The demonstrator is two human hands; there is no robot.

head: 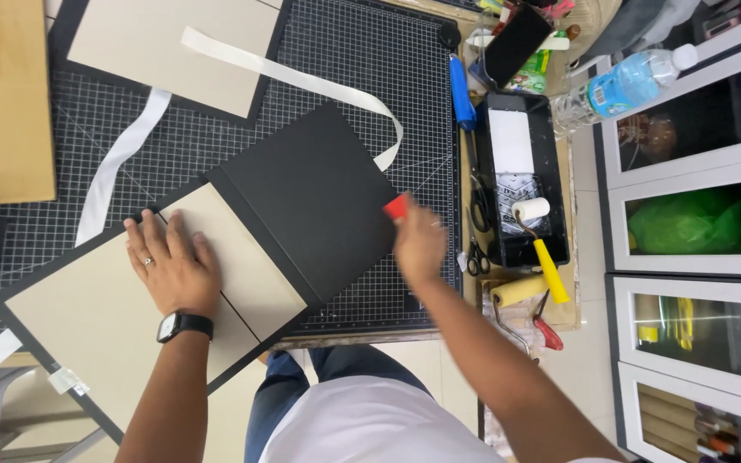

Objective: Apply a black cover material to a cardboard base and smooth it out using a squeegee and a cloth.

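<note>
Nearest: white shirt (370, 433) and blue trousers (289, 386), low in view, under both forearms.
Left hand (173, 266): flat, fingers spread, pressing on beige board panel (242, 257); ring on one finger, black watch (183, 324) at wrist; grip open, holding nothing.
Right hand (419, 244): blurred, grip closed on small red scraper (397, 207), at right edge of black cover sheet (323, 197).
Black cover sheet: tilted, overlapping beige board panel, lying on gridded cutting mat (405, 111).
White ribbon (302, 81): looping from upper mat to behind black cover sheet.
Second beige board (173, 47): top of mat, well apart from hands.
Black tray (521, 171): right of mat on tabletop, with white roller (532, 210) on yellow handle.
Scissors (478, 227): between mat and tray.
Water bottle (623, 86): upper right, lying tilted.
</note>
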